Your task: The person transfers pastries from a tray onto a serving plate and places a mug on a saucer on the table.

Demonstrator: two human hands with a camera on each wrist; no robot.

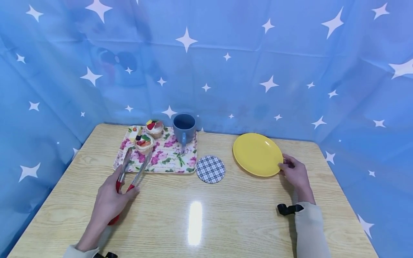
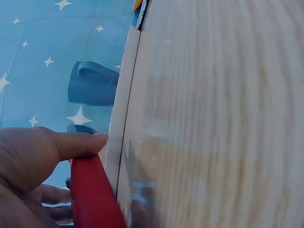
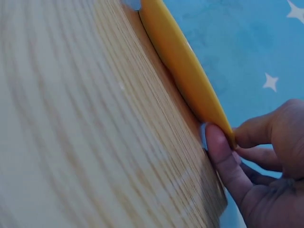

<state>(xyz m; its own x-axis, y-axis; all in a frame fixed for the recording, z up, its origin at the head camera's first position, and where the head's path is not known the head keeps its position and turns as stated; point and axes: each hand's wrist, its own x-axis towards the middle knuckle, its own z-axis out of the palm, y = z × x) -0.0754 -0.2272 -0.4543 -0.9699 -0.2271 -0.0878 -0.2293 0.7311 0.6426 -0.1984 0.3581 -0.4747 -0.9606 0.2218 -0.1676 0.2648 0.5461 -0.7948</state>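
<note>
My left hand [image 1: 111,197] holds a pair of red-handled metal tongs [image 1: 139,174], their arms spread apart. The tong tips reach over the front of a floral tray [image 1: 174,165], on either side of a fruit-topped cupcake [image 1: 143,142]. In the left wrist view the thumb lies along the red handle [image 2: 95,194]. At the right, my right hand [image 1: 295,173] pinches the rim of a yellow plate [image 1: 257,154] between thumb and fingers. The right wrist view shows the plate's edge [image 3: 190,71] low over the table.
A second cupcake [image 1: 154,128], a small cake slice [image 1: 134,134] and a blue mug [image 1: 184,128] stand on the tray. Between tray and plate lies a round checked coaster [image 1: 210,169]. A blue star-patterned curtain [image 1: 219,71] hangs behind the wooden table [image 1: 238,215].
</note>
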